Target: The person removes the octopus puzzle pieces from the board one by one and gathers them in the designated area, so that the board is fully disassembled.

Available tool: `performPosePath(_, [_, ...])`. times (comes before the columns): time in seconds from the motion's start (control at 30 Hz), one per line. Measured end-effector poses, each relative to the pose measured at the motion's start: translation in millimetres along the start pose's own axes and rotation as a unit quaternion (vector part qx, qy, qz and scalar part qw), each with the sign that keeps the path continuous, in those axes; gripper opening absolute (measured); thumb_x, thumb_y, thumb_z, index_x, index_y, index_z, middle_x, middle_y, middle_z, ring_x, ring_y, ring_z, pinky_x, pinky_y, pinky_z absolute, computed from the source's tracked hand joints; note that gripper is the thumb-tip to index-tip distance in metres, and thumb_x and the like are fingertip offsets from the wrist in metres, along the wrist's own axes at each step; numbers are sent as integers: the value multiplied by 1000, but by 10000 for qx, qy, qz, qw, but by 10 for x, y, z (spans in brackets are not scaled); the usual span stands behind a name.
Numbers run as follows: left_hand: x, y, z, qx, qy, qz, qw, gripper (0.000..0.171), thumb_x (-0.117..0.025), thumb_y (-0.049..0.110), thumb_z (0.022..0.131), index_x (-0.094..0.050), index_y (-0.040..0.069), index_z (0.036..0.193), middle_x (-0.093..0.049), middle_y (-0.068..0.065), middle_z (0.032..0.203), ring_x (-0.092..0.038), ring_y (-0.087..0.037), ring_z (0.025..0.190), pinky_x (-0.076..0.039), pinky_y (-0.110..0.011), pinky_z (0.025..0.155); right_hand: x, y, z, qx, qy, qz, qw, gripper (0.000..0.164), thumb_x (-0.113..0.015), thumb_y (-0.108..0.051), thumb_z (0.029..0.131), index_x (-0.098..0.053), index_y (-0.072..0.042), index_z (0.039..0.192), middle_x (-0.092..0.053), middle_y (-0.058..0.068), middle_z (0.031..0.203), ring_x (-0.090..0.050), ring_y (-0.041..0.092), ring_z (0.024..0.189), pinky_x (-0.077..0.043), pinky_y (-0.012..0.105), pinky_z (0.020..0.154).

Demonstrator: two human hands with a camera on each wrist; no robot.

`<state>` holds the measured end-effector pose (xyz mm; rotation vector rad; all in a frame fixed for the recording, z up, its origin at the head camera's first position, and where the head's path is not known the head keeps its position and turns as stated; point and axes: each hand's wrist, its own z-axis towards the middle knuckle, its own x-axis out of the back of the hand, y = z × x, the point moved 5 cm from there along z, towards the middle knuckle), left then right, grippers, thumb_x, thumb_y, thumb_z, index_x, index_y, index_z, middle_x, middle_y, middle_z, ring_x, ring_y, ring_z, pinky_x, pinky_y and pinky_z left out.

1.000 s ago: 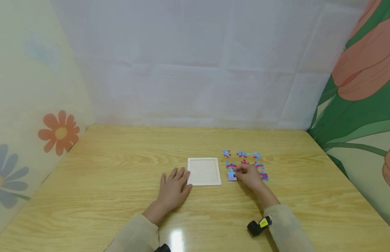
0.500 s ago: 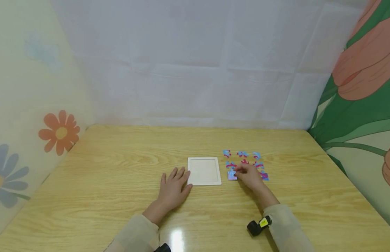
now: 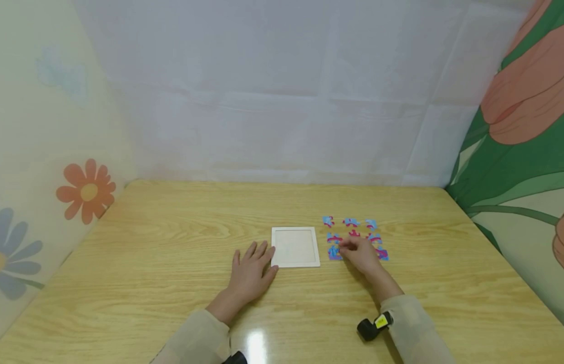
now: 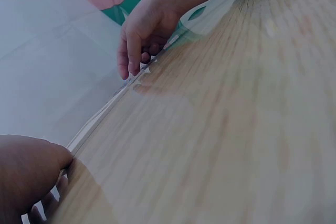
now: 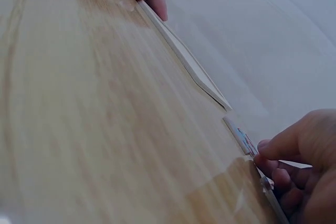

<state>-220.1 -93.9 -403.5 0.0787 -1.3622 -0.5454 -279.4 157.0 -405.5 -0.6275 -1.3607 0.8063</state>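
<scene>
My right hand (image 3: pixel 362 257) is over the bottom row of jigsaw pieces. Its thumb and index finger pinch the edge of the bottom-left jigsaw piece (image 3: pixel 334 253), blue and purple. The right wrist view shows that piece (image 5: pixel 239 136) low at the table, its near edge lifted slightly into the fingertips. A square white puzzle frame (image 3: pixel 295 265) lies to the left of the pieces with a bare inside. Spread flat on the table, my left hand (image 3: pixel 250 277) touches the frame's left edge with its thumb and index fingertip. The right hand hides part of the middle and bottom rows.
Several other blue and red jigsaw pieces lie in rows behind and beside the right hand, such as one at the back left (image 3: pixel 328 221) and one at the front right (image 3: pixel 382 254). The wooden table (image 3: pixel 172 217) meets a white cloth (image 3: pixel 263 126) at the back.
The bright glare on the pinched jigsaw piece has faded and its print shows darker, as its tilt has shifted slightly. Both hands and the frame stay in place.
</scene>
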Motion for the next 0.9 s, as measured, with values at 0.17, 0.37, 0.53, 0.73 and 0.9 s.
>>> performPosePath(0.17, [-3,-5,0,8,-8,34,10000,47,-50,34,85,-49,9,123,-39,-13,130,-26,-34,121,-10,-60,91,0,1,1,51,-25,-29,10000,6,-63,1,74,-63,0,79,-60,5,76,-54,20,74,-43,31,67])
performPosePath(0.37, [-6,-4,2,-30,8,64,10000,46,-50,34,85,-49,9,123,-39,-13,129,-27,-35,121,-11,-60,90,4,2,0,-14,-30,-37,10000,6,-63,1,74,-64,0,80,-60,5,76,-54,20,74,-43,32,68])
performPosePath(0.53, [-16,-4,0,-41,-12,78,10000,46,-50,34,85,-49,8,123,-39,-13,129,-26,-35,121,-11,-60,90,9,2,-10,-132,4,16,9999,6,-63,0,74,-64,0,81,-60,5,76,-54,20,74,-43,32,69])
performPosePath(0.73, [-21,-8,-6,-35,-33,73,10000,47,-50,35,85,-48,8,124,-39,-13,130,-26,-35,121,-11,-60,90,4,10,-17,-350,92,186,9992,7,-63,-3,75,-64,0,81,-59,4,76,-53,19,74,-42,31,69])
performPosePath(0.9, [-8,-23,-21,3,-78,-128,9999,52,-52,34,84,-44,6,126,-39,-14,129,-26,-35,121,-10,-60,91,9,-6,-22,-664,116,757,9948,11,-61,-2,76,-62,5,84,-58,4,73,-51,15,68,-42,26,63])
